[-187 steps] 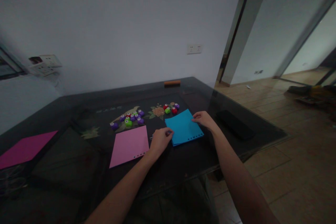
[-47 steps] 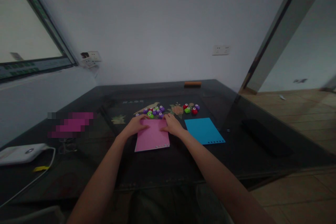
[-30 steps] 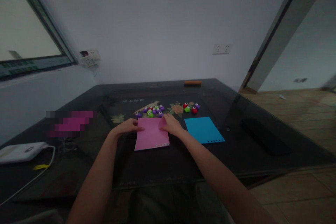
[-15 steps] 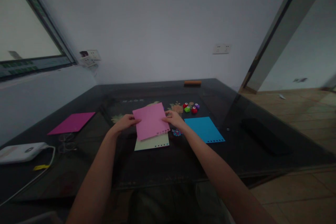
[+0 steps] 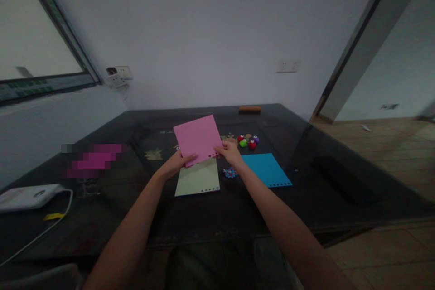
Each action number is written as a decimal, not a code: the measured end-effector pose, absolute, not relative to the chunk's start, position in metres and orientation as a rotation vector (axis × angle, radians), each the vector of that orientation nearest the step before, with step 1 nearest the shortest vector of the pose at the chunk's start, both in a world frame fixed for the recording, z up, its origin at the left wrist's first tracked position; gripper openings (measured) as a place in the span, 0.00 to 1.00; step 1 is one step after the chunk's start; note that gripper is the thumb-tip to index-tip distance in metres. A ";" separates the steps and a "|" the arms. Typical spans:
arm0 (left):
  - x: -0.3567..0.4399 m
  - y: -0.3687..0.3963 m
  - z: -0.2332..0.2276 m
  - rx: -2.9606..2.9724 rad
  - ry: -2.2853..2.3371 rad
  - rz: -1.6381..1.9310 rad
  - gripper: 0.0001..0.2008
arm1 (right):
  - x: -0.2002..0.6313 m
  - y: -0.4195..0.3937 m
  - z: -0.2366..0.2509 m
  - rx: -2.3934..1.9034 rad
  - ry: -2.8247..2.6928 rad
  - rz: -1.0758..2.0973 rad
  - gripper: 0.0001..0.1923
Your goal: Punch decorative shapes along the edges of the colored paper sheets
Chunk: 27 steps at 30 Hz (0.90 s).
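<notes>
A pink sheet of paper (image 5: 199, 138) with punched holes along its near edge is held up, tilted, between both hands. My left hand (image 5: 176, 163) pinches its lower left corner, thumb on top. At the lower right corner, my right hand (image 5: 230, 152) grips the same sheet. Beneath it a pale yellow punched sheet (image 5: 198, 179) lies on the dark table, its far part hidden by the pink one. Right of that sits a small cluster of blue and red bits (image 5: 230, 172). A blue punched sheet (image 5: 267, 170) lies beside my right forearm.
Several small red, green and purple balls with eyes (image 5: 251, 144) sit beyond the blue sheet. An orange-brown bar (image 5: 249, 109) lies at the table's back edge. On the left are a magenta sheet (image 5: 93, 161), partly pixelated, and a white device (image 5: 30, 197) with a cable. A black case (image 5: 343, 179) lies right.
The pink sheet has moved up and away from me, baring more of the yellow sheet. My left hand has shifted right to the sheet's near corner; my right hand has moved slightly.
</notes>
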<state>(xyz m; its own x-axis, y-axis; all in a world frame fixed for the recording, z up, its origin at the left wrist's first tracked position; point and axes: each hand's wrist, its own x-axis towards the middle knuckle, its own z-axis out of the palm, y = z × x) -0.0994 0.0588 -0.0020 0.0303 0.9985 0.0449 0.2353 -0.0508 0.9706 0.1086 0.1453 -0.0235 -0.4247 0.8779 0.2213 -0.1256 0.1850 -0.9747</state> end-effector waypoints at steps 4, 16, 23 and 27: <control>-0.093 0.056 0.000 1.509 1.307 1.075 0.15 | 0.109 0.146 -0.025 -0.704 -1.561 1.367 0.14; -0.092 0.056 0.004 1.643 1.403 1.041 0.17 | 0.110 0.149 -0.026 -0.708 -1.576 1.349 0.16; -0.092 0.058 0.005 1.666 1.439 1.033 0.16 | 0.112 0.146 -0.020 -0.780 -1.583 1.346 0.14; -0.095 0.060 0.003 1.685 1.442 1.040 0.17 | 0.114 0.144 -0.017 -0.783 -1.590 1.412 0.16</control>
